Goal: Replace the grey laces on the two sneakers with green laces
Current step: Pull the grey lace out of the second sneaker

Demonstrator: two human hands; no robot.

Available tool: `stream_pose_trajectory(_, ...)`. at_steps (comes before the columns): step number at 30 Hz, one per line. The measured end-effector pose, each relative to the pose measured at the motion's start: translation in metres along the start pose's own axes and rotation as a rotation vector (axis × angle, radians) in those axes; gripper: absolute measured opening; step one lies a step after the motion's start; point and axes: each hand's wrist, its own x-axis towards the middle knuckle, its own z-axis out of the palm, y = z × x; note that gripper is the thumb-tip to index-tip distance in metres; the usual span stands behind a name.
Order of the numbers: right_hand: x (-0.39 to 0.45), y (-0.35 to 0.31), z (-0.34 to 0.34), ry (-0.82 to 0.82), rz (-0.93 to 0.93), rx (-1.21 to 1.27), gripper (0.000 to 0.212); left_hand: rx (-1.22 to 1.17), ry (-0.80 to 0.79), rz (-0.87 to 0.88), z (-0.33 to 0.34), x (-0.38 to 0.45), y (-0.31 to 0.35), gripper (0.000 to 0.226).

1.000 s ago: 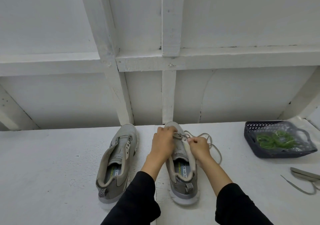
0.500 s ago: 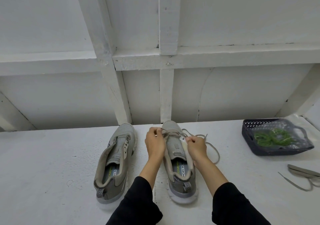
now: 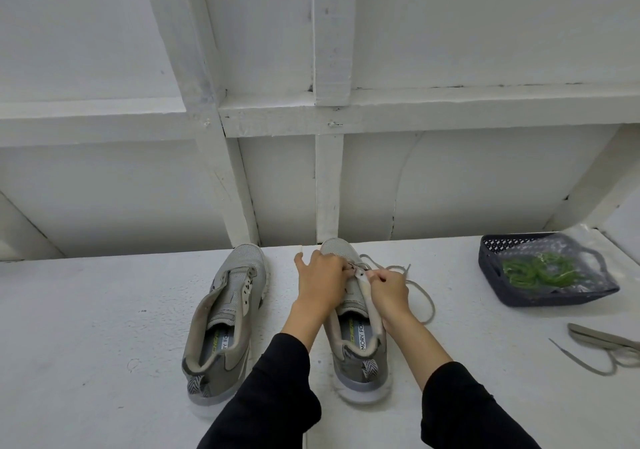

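White painted desk [image 3: 86,327], everything sits on it. Going left to right from the two hands working at centre:

Well left of the grip: left sneaker [image 3: 227,324], eyelets bare, grey lace already out. Untouched right now.

Left hand [image 3: 320,284]: lies over the forefoot of the right sneaker [image 3: 356,341], fingers curled down at the lowest eyelets. Looks like it pinches the grey lace [image 3: 420,296] there, but the fingertips are hidden behind the knuckles, so can't confirm.

Right hand [image 3: 389,287]: clenched on the eyelet edge or the lace just beside the left hand. Can't tell which from here.

Change over the last second: left hand moved from the shoe's flank up over the toe-end eyelets, right hand closed in toward it. The loose run of lace just right of the grip is longer and slacker on the desk. Read: only the last crossing or two is still threaded. My guess, second grey lace is nearly free.

Further right of the grip: dark basket [image 3: 491,275] holding the green laces [image 3: 530,270], still in what looks like clear wrap. Not started.

Near edge, right of that: removed grey lace [image 3: 602,348], folded loosely, well apart from the shoes.

Net: removal almost done, both relacings still to do.
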Motion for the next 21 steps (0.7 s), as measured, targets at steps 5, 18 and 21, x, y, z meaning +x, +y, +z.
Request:
stream_pose_trajectory(5,-0.003,-0.001,-0.001,0.011,-0.023,0.009,0.022,-0.409,0.002,0.002,0.001,0.0,-0.008,0.018)
stream_pose_trajectory(18,-0.004,0.001,0.002,0.046,-0.034,0.002,0.025,-0.959,0.152,-0.113,-0.032,0.002,-0.012,0.019)
stream_pose_trajectory(21,-0.005,0.0,0.003,0.054,-0.05,-0.008,0.025,-0.471,-0.095,-0.124,-0.026,0.008,-0.01,0.016)
